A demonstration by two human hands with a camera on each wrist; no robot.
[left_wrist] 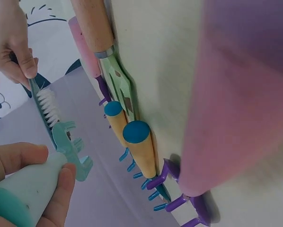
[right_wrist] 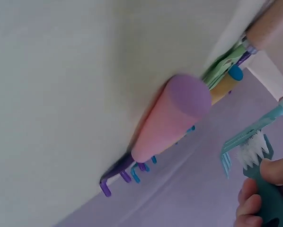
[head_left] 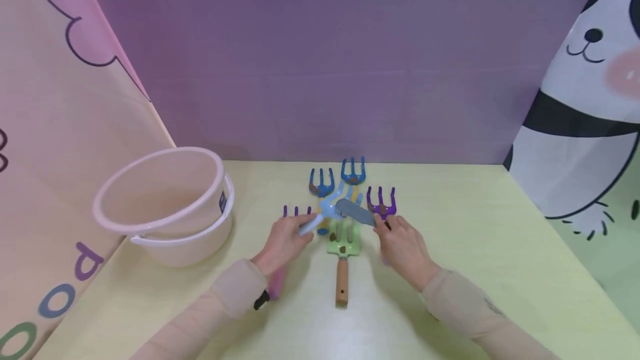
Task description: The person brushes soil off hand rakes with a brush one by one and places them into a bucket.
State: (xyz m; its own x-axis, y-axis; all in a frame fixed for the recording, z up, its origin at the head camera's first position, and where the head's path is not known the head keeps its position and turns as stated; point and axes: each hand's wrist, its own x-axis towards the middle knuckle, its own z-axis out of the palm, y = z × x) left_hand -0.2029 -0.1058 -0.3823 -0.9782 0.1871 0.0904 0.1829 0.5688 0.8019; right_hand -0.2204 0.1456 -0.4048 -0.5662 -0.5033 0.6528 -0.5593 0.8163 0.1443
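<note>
My left hand (head_left: pixel 287 240) holds a small light blue hand rake (left_wrist: pixel 68 149) by its pale handle, raised above the table. My right hand (head_left: pixel 405 249) grips a dark teal scrub brush (right_wrist: pixel 272 196) with white bristles (right_wrist: pixel 252 150). In the right wrist view the bristles lie against the rake's head, under its tines. Below both hands a green hand rake (head_left: pixel 343 244) with a wooden handle lies on the table, brown spots on its head.
Two blue rakes (head_left: pixel 321 185) with yellow handles lie farther back. A purple rake (head_left: pixel 382 207) with a pink handle lies at the right, another pink handle (head_left: pixel 277 282) under my left hand. Two nested white basins (head_left: pixel 182 249) stand at the left. A purple backdrop (head_left: pixel 325 71) rises behind.
</note>
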